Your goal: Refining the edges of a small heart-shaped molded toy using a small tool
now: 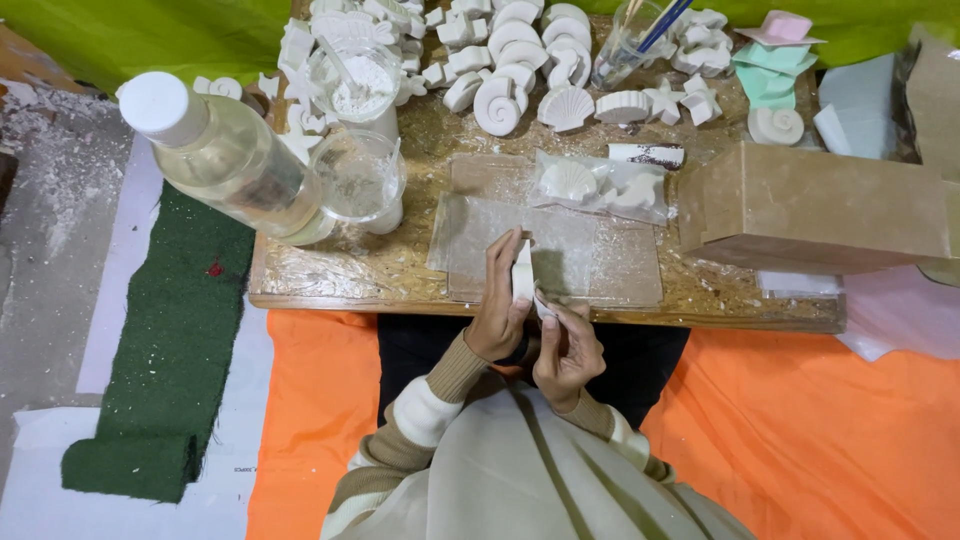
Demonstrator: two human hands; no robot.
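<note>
My left hand (497, 305) grips a small white plaster piece (523, 273) upright at the near edge of a low wooden board (400, 275). My right hand (570, 345) is closed around a small tool or scrap and touches the lower end of that piece; what it holds is too small to tell. Both hands hover over clear plastic sheets (600, 262). A clear mould (600, 185) with shell shapes lies just beyond them.
Many white plaster shells and starfish (520, 70) cover the board's far side. A large clear bottle (225, 155), a cup of white powder (350, 80), an empty plastic cup (358, 178), a brush jar (630, 40) and a brown cardboard box (815, 205) stand around. Orange cloth (820, 430) lies below.
</note>
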